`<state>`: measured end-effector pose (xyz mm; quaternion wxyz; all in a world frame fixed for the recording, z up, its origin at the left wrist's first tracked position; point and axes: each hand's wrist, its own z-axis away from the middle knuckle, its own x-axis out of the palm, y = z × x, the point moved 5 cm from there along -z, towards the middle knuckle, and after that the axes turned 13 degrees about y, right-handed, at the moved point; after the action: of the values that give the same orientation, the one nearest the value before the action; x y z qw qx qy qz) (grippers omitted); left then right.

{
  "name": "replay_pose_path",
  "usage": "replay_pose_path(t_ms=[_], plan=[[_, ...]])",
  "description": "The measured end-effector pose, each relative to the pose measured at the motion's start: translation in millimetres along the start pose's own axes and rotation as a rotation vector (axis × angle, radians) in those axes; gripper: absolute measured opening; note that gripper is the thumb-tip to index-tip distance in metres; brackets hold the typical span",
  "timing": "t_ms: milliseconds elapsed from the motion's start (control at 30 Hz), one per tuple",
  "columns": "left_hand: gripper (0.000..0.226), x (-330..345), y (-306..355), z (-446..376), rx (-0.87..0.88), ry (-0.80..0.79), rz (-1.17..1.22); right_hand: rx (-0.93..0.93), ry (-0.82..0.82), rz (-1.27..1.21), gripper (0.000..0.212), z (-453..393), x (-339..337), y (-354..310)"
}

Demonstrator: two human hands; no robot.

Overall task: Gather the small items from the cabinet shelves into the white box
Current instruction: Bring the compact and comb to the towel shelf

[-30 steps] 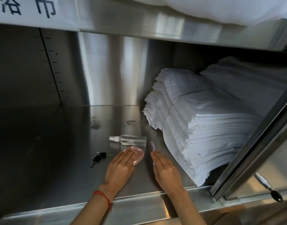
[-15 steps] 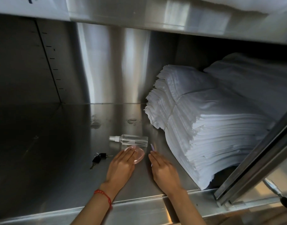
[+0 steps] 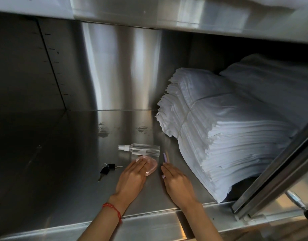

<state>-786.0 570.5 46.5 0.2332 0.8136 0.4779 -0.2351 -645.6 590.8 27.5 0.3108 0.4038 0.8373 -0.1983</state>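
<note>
On the steel shelf floor (image 3: 62,171) lie a clear spray bottle (image 3: 141,149) on its side, a pink round case (image 3: 150,165), a thin lilac stick (image 3: 165,158) and black keys (image 3: 107,168). My left hand (image 3: 132,180) lies flat with its fingertips on the near edge of the pink case. My right hand (image 3: 177,181) lies flat beside it, fingers covering the near end of the lilac stick. Neither hand grips anything. The white box is not in view.
A tall tied stack of white folded sheets (image 3: 228,136) fills the shelf's right side, with a second pile (image 3: 271,84) behind it. A sliding door frame (image 3: 280,167) crosses the right corner. The shelf's front lip (image 3: 149,228) runs under my wrists.
Both hands have crept slightly forward onto the pink case and the lilac stick. The view has tilted down a little; the items have not moved.
</note>
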Motion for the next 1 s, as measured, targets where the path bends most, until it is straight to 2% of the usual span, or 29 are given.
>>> replay_pose_path(t_ms=[333, 600, 733, 1000], plan=[[0.056, -0.8, 0.6, 2.3, -0.024, -0.016, 0.028, -0.003, 0.036, -0.02, 0.035, -1.5, -4.2, -3.1], [0.055, 4.9, -2.3, 6.7, -0.029, -0.074, -0.017, -0.009, 0.058, -0.042, 0.042, -4.1, -9.9, -6.2], [0.052, 6.9, -3.2, 7.5, -0.027, -0.073, -0.04, 0.007, 0.059, -0.05, 0.037, -4.2, -11.4, -6.9], [0.05, 4.2, -2.0, 8.5, -0.01, -0.024, -0.057, 0.008, 0.062, -0.021, 0.042, -4.1, -15.4, -10.5]])
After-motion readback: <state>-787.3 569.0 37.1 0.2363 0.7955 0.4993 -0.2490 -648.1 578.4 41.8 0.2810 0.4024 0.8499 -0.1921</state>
